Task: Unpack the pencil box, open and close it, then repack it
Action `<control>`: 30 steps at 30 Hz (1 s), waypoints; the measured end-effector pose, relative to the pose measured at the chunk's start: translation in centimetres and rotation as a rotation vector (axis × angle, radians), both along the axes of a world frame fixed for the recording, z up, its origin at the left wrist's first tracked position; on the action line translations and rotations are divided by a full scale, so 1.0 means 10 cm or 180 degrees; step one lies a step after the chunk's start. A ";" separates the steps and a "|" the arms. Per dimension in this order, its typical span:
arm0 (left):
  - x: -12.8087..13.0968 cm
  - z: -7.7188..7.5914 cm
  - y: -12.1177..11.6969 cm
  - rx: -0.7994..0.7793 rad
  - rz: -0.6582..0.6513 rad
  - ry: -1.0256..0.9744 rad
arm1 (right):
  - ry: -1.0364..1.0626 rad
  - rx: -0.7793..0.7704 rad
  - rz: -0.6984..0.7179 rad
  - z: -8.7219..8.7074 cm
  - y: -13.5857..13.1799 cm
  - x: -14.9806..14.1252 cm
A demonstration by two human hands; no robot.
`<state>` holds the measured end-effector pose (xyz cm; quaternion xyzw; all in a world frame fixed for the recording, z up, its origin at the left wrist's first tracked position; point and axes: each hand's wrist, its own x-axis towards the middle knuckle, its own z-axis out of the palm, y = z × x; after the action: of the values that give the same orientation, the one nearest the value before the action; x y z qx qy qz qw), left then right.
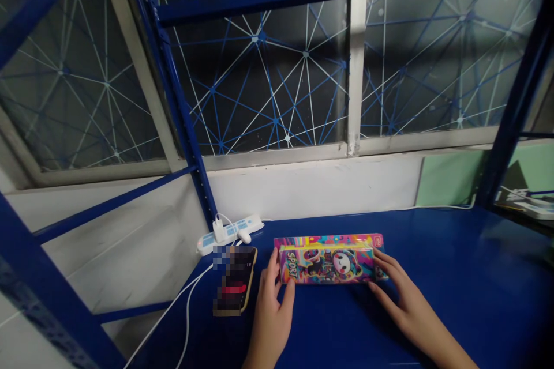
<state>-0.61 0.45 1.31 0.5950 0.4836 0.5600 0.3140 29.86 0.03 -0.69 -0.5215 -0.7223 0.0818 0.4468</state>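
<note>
A long box (326,262) printed in bright pink, yellow and blue, with a cartoon face and the word SPORT, is between my hands just at the blue tabletop. Its kind is not clear. My left hand (276,302) grips the left end, thumb at the near edge and fingers along the side. At the right end, my right hand (400,294) holds it the same way, with the thumb at the near corner. To the left of my left hand lies a phone (246,277) with a lit screen, partly blurred out.
Behind the phone, a white power strip (251,222) with plugs rests on the blue table (437,248). White cables (187,323) run down past the table's left side. Blue metal posts (184,92) frame the table, and a green panel (452,179) leans at the back right.
</note>
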 end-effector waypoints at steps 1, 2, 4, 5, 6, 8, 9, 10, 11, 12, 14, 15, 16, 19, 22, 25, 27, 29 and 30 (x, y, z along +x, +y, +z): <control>0.00 -0.01 0.00 0.0005 0.0013 0.0080 | -0.0003 -0.0025 0.0025 -0.01 0.00 0.01; -0.01 -0.01 0.00 0.0013 0.0035 0.0167 | -0.0020 -0.0045 0.0045 -0.02 0.00 0.02; -0.01 -0.03 0.00 0.0039 0.0110 0.0357 | -0.0101 -0.0071 0.0066 -0.04 -0.02 0.03; -0.01 -0.04 0.00 0.0057 0.0165 0.0450 | -0.0167 -0.0082 0.0063 -0.05 -0.03 0.02; -0.01 -0.05 0.01 0.0076 0.0217 0.0530 | -0.0244 -0.0092 0.0050 -0.05 -0.04 0.01; 0.00 -0.07 0.02 0.0100 0.0308 0.0610 | -0.0407 -0.0110 0.0031 -0.05 -0.07 -0.03; 0.00 -0.07 0.02 0.0104 0.0351 0.0619 | -0.0474 -0.0115 0.0032 -0.05 -0.09 -0.05; 0.00 -0.07 0.02 0.0103 0.0382 0.0625 | -0.0524 -0.0111 0.0043 -0.04 -0.10 -0.06; 0.00 -0.07 0.02 0.0100 0.0407 0.0630 | -0.0557 -0.0100 0.0062 -0.03 -0.11 -0.08; 0.00 -0.07 0.02 0.0099 0.0429 0.0635 | -0.0573 -0.0076 0.0081 -0.01 -0.12 -0.09; 0.00 -0.06 0.01 0.0099 0.0452 0.0606 | -0.0557 -0.0019 0.0105 0.01 -0.13 -0.10; 0.01 -0.06 0.01 0.0103 0.0431 0.0544 | -0.0526 0.0008 0.0107 0.01 -0.13 -0.10; 0.01 -0.05 0.01 0.0111 0.0398 0.0455 | -0.0483 0.0028 0.0103 0.01 -0.13 -0.09; 0.03 -0.06 0.01 0.0134 0.0281 0.0210 | -0.0324 -0.0006 0.0087 -0.01 -0.11 -0.05; 0.03 -0.08 0.02 0.0143 0.0260 0.0147 | -0.0079 -0.0111 0.0057 -0.03 -0.09 0.01; 0.03 -0.11 0.04 0.0148 0.0266 0.0095 | 0.0272 -0.0328 0.0036 -0.02 -0.08 0.06; 0.02 -0.11 0.05 0.0138 0.0298 0.0089 | 0.0532 -0.0541 0.0051 -0.01 -0.07 0.08; 0.02 -0.08 0.04 0.0110 0.0336 0.0115 | 0.0741 -0.0688 0.0051 -0.01 -0.07 0.09; 0.02 -0.07 0.03 0.0088 0.0351 0.0136 | 0.0796 -0.0720 0.0054 -0.02 -0.06 0.09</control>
<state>-0.46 0.78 0.64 0.5835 0.5144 0.5703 0.2639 30.78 -0.61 -0.88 -0.5481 -0.6516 0.2306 0.4710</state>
